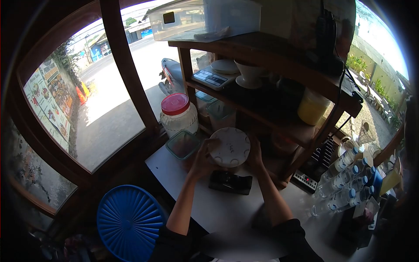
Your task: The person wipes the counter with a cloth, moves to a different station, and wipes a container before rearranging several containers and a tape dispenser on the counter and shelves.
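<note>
Between both hands is a round container with a whitish lid (pixel 229 147) that has dark handwriting and a pattern round its edge. My left hand (pixel 204 158) grips its left side, the fingers over the rim. On the opposite side my right hand (pixel 255 154) is closed against the edge, its fingertips partly hidden. A black, glossy, oblong object (pixel 230 182) lies on the white tabletop (pixel 209 207) just below the container. Left of my left hand stands a clear box with a green-rimmed lid (pixel 183 144). Behind it is a large jar with a red lid (pixel 175 104).
A wooden shelf (pixel 262 109) rises ahead, bearing a digital scale (pixel 214 79) and a white dripper (pixel 248 75). A clear bin (pixel 205 19) sits on top. Several water bottles (pixel 340 198) and a power strip (pixel 304 180) are at right. A blue round lid (pixel 130 222) is lower left.
</note>
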`<control>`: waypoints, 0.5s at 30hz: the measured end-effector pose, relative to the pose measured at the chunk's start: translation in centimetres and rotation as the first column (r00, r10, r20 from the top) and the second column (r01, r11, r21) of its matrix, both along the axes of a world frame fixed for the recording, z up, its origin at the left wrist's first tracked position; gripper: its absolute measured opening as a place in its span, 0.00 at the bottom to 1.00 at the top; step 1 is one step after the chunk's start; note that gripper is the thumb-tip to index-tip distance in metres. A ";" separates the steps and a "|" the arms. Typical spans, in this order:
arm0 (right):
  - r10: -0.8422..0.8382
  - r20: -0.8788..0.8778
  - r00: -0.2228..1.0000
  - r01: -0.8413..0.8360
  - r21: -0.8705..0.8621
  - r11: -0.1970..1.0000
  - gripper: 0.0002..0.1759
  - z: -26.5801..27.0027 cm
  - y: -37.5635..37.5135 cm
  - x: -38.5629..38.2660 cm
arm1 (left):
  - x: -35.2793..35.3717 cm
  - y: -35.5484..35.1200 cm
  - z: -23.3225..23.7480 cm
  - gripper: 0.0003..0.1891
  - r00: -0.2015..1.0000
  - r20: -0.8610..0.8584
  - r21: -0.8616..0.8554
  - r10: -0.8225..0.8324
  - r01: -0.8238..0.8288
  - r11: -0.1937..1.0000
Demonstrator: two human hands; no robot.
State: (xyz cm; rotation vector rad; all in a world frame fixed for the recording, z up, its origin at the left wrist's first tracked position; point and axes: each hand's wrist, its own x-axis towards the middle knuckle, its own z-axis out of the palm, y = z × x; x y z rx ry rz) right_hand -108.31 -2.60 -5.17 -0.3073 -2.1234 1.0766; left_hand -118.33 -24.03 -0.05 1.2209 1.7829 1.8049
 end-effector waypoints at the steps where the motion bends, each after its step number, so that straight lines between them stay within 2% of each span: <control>1: 0.071 -0.032 0.997 -0.073 -0.080 0.994 0.38 0.7 -0.4 -0.1 | 0.2 -0.3 0.0 0.54 0.998 0.058 -0.010 -0.005 0.005 1.000; 2: 0.136 -0.067 0.988 -0.145 -0.159 0.977 0.35 1.2 -0.7 -0.2 | 0.3 -0.6 0.1 0.53 0.999 0.047 -0.013 -0.003 0.004 1.000; 3: 0.159 -0.113 0.981 -0.175 -0.153 0.973 0.34 0.6 -0.7 -0.6 | 0.4 -0.8 0.2 0.52 0.999 0.034 -0.014 -0.002 0.003 1.000; 6: 0.168 -0.229 0.959 -0.174 -0.003 0.985 0.26 0.3 -1.5 -0.4 | 0.9 -1.3 0.2 0.53 1.000 -0.003 -0.028 0.018 -0.018 0.999; 8: 0.175 -0.220 0.960 -0.200 -0.096 0.975 0.21 0.0 -1.4 -0.4 | 1.3 -1.6 0.3 0.54 0.997 -0.064 -0.041 0.045 -0.048 0.998; 10: 0.216 -0.139 0.966 -0.255 -0.415 0.873 0.17 -0.3 -0.8 -1.1 | 1.6 -1.8 0.4 0.54 0.984 -0.163 -0.051 0.079 -0.088 0.995; 13: 0.131 0.096 0.987 -0.095 -0.315 0.944 0.14 0.6 -0.2 -1.1 | 1.3 -2.3 -1.1 0.55 0.923 -0.361 -0.118 0.131 -0.185 0.976; 15: -0.057 0.008 0.998 0.056 -0.279 0.959 0.18 2.7 0.0 -1.9 | 1.3 -2.3 -1.1 0.54 0.908 -0.397 -0.125 0.131 -0.194 0.973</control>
